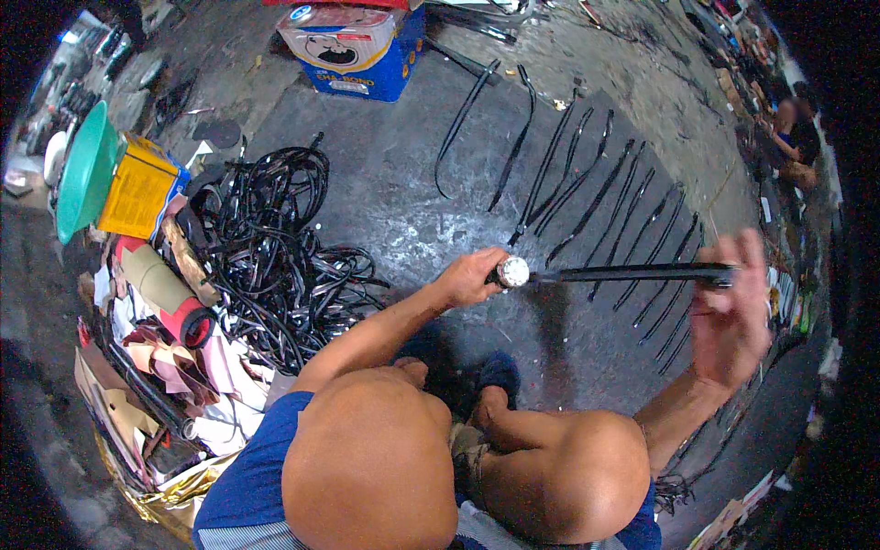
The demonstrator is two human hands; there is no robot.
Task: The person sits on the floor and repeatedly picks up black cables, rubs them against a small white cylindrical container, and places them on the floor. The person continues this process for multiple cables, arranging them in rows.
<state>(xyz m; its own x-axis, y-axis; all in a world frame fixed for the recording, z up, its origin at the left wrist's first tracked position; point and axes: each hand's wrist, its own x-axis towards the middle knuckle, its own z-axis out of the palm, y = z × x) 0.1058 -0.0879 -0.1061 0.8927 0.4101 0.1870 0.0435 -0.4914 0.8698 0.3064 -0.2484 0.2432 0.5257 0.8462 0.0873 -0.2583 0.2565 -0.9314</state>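
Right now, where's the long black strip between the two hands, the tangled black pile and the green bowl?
Long black strip (632,273): head view, middle of its length.
Tangled black pile (268,249): head view, loops near its middle.
Green bowl (84,176): head view, its broad side.

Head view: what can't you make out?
All in the head view:
Right hand: motion-blurred; its grip on the black strip unclear.
White-ended object: rest hidden by its own end and the left hand.
Strip heap: many ends lost among overlapping strips.
Far-right person: too small and blurred.

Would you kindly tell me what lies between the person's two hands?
In the head view, a long dark strip extends between the left hand and right hand.
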